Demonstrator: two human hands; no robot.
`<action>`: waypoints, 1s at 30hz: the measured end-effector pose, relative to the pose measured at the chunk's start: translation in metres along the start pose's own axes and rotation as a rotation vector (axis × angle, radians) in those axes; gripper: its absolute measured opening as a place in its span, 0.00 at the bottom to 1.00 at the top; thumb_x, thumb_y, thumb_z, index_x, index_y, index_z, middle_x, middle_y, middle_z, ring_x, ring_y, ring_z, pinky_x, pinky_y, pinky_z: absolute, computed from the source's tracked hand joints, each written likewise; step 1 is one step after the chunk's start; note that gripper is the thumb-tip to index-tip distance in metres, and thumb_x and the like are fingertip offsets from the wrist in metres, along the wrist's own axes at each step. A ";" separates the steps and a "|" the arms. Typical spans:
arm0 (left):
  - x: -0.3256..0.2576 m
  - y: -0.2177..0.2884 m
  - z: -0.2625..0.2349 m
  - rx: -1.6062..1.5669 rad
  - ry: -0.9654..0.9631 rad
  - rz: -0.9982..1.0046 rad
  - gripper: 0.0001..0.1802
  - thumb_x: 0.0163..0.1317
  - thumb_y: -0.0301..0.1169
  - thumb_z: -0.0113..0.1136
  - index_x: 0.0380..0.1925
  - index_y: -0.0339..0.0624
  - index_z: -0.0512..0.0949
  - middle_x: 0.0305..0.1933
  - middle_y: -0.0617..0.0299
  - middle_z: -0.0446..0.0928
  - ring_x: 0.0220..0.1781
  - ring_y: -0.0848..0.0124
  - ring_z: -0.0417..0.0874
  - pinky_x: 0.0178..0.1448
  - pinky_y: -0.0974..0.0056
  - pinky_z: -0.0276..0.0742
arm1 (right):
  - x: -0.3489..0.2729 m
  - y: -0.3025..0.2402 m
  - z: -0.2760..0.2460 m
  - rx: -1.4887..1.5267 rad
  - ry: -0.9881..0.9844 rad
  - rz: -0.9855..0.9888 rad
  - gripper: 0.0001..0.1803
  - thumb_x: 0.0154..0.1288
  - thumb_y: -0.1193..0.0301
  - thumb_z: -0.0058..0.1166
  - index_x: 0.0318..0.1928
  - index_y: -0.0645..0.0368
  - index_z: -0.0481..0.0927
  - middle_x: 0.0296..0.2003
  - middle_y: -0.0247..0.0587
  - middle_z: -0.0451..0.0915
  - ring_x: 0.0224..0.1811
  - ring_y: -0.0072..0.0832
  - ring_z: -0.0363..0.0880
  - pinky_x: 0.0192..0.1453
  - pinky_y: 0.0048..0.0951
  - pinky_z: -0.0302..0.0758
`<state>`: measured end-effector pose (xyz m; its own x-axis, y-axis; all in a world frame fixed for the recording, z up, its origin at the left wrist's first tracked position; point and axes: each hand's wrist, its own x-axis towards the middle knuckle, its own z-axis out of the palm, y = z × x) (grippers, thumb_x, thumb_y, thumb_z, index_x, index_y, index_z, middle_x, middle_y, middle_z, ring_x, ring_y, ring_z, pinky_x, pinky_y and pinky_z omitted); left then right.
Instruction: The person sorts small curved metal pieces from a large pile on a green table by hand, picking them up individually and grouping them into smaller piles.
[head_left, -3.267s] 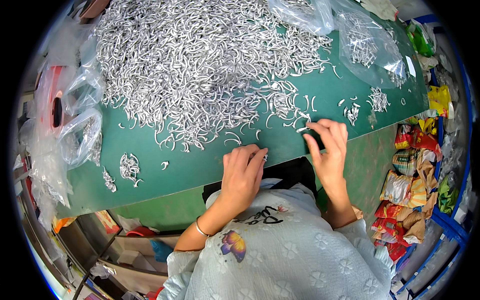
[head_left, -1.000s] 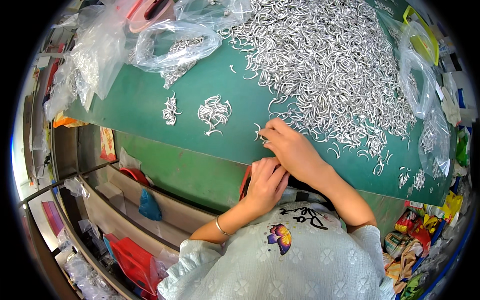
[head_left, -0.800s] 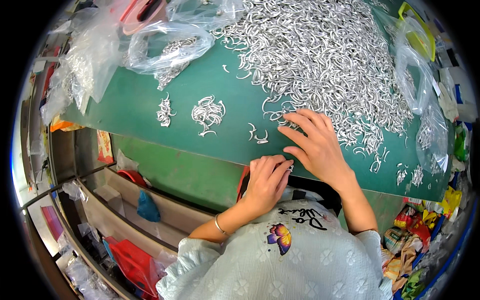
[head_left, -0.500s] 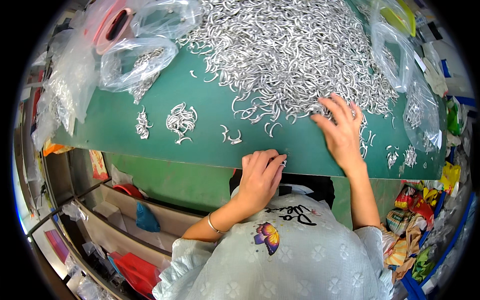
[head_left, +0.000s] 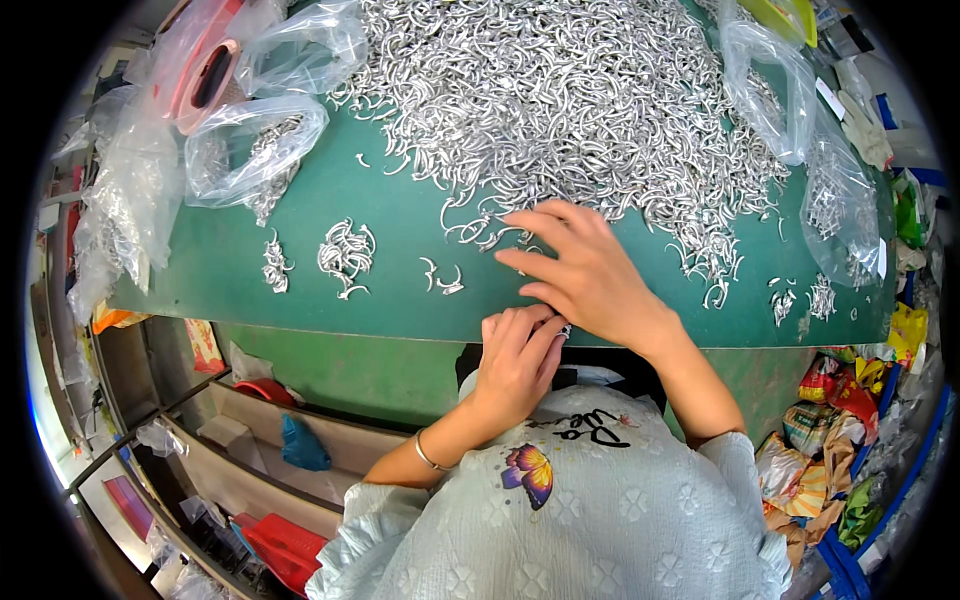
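Right hand lies spread on the hook heap; left hand pinches one hook; three small piles sit left.

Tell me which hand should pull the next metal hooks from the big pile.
Right. The right hand lies on the green table at the hook pile edge; the left hand sits back at the table's near edge.

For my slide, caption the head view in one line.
Right hand spread at the edge of a heap of curved silver metal pieces on a green table; left hand cupped at the table's near edge.
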<state>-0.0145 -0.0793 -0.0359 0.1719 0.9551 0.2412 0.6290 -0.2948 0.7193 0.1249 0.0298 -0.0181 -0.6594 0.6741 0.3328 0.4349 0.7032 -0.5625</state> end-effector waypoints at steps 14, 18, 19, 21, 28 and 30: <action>0.001 -0.002 0.000 -0.022 0.040 -0.025 0.20 0.49 0.17 0.67 0.45 0.40 0.80 0.42 0.61 0.75 0.41 0.64 0.75 0.49 0.60 0.63 | -0.039 -0.004 -0.013 -0.239 0.251 0.296 0.11 0.51 0.73 0.68 0.37 0.58 0.82 0.41 0.36 0.78 0.47 0.37 0.75 0.51 0.38 0.66; 0.006 0.000 -0.002 -0.016 0.028 -0.029 0.20 0.50 0.17 0.67 0.45 0.40 0.80 0.42 0.61 0.75 0.41 0.64 0.75 0.49 0.60 0.63 | -0.022 -0.007 0.006 -0.265 0.205 0.301 0.15 0.52 0.72 0.67 0.42 0.57 0.81 0.40 0.34 0.75 0.45 0.34 0.71 0.50 0.38 0.62; 0.007 0.000 -0.002 -0.019 0.025 -0.031 0.20 0.50 0.17 0.66 0.45 0.40 0.80 0.42 0.61 0.75 0.41 0.64 0.75 0.49 0.60 0.63 | -0.024 -0.008 0.005 -0.273 0.189 0.296 0.15 0.52 0.72 0.67 0.42 0.57 0.81 0.40 0.34 0.75 0.45 0.33 0.71 0.49 0.38 0.62; 0.008 -0.001 -0.003 -0.012 0.027 -0.042 0.19 0.51 0.17 0.66 0.45 0.40 0.80 0.43 0.61 0.75 0.41 0.64 0.75 0.49 0.60 0.63 | -0.029 -0.009 0.001 -0.284 0.148 0.278 0.14 0.52 0.73 0.66 0.41 0.57 0.81 0.40 0.34 0.75 0.45 0.33 0.71 0.49 0.38 0.62; 0.009 -0.002 -0.001 0.002 0.042 -0.045 0.19 0.52 0.18 0.65 0.46 0.41 0.80 0.43 0.61 0.76 0.43 0.63 0.75 0.50 0.60 0.62 | -0.046 -0.011 -0.018 -0.162 0.133 0.267 0.14 0.51 0.74 0.67 0.40 0.58 0.82 0.39 0.33 0.75 0.42 0.34 0.72 0.47 0.36 0.62; 0.010 -0.002 0.000 -0.005 0.043 -0.031 0.20 0.52 0.18 0.66 0.47 0.41 0.79 0.43 0.61 0.76 0.43 0.63 0.75 0.50 0.59 0.62 | -0.048 -0.012 -0.015 -0.169 0.109 0.263 0.13 0.50 0.74 0.67 0.39 0.58 0.82 0.39 0.33 0.76 0.41 0.34 0.72 0.46 0.36 0.63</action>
<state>-0.0145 -0.0690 -0.0351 0.1195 0.9618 0.2461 0.6301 -0.2650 0.7299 0.1604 -0.0080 -0.0164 -0.4456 0.8514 0.2767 0.6836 0.5231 -0.5090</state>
